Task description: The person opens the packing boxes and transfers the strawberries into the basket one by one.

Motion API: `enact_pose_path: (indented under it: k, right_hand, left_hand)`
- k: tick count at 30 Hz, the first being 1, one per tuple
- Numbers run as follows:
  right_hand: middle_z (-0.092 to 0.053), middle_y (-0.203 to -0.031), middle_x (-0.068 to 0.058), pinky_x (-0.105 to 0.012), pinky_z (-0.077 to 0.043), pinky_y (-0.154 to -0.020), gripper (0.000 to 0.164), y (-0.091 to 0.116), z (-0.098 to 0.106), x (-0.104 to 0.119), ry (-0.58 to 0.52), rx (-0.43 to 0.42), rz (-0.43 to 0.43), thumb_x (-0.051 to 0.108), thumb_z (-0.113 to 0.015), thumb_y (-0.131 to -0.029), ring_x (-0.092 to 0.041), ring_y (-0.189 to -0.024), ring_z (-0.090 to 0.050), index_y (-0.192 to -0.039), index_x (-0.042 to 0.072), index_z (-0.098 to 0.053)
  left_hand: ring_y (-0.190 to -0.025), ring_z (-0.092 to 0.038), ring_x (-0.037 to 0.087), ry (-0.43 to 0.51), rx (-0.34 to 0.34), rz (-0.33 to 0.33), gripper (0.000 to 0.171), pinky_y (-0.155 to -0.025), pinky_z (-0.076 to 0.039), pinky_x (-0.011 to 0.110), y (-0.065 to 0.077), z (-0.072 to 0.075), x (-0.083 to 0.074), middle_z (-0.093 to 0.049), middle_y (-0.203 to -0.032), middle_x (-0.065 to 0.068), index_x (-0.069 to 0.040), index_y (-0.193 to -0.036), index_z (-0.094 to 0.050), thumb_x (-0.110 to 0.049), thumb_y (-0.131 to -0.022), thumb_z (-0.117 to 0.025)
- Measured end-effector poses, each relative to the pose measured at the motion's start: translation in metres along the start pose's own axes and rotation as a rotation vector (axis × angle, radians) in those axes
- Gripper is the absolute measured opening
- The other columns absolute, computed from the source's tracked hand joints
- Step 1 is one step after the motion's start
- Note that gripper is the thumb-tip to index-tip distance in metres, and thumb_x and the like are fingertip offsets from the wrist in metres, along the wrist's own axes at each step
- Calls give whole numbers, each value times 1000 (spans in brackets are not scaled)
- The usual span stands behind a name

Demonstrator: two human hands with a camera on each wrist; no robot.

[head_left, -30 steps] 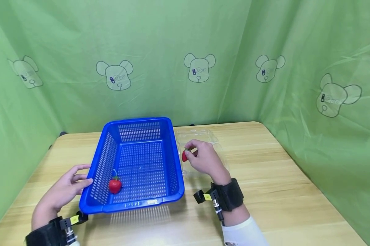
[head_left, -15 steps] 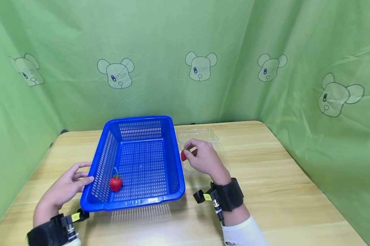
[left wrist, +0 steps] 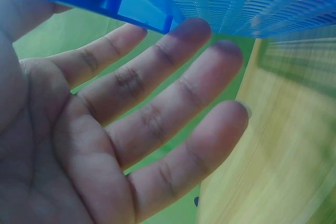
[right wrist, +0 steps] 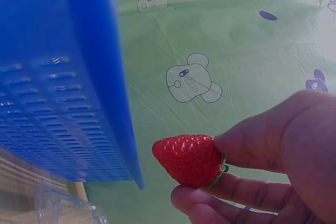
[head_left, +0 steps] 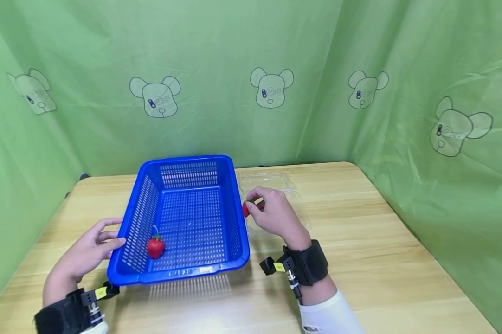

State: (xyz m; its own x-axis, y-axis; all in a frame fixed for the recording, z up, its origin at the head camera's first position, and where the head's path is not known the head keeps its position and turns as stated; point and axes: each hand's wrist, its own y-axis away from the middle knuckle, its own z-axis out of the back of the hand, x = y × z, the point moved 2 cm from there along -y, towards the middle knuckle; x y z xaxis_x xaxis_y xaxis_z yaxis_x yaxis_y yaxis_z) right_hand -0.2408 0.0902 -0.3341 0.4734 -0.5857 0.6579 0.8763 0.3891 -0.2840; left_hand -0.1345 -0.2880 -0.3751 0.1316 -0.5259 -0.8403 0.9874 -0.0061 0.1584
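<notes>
A blue perforated basket (head_left: 188,273) stands on the table with one red strawberry (head_left: 155,248) lying in its near left corner. My left hand (head_left: 90,246) holds the basket's left rim, thumb over the edge and fingers on the outside; in the left wrist view, the basket's wall (left wrist: 220,3) passes above those fingers. At the basket's right side, my right hand (head_left: 272,211) pinches a second strawberry (right wrist: 189,158) by its leafy end between thumb and fingers, its tip toward the rim. Behind this hand lies a clear plastic box (head_left: 294,204), partly hidden.
The wooden table (head_left: 372,260) reaches back to a green curtain (head_left: 217,51) printed with bear heads, which also closes in the left and right sides. The clear box sits close against the basket's right side.
My right hand has shifted slightly left, bringing its strawberry closer to the basket's right rim. The left hand keeps its hold, and the strawberry inside the basket stays in place.
</notes>
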Motion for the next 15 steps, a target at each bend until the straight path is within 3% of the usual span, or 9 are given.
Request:
enact_pose_path:
  k: [15]
  right_hand:
    - [-70,-86,-6,-32,-59,-61,3,3,-3,6,-11,-20,78,8,-63,-87,-13,-67,-67,-89,6,-65]
  left_hand:
    - [-102,-60,34,10,1,-9,56,-84,-53,50,0,-1,-1,-47,-129,36,-1,-144,-22,-22,-100,-49]
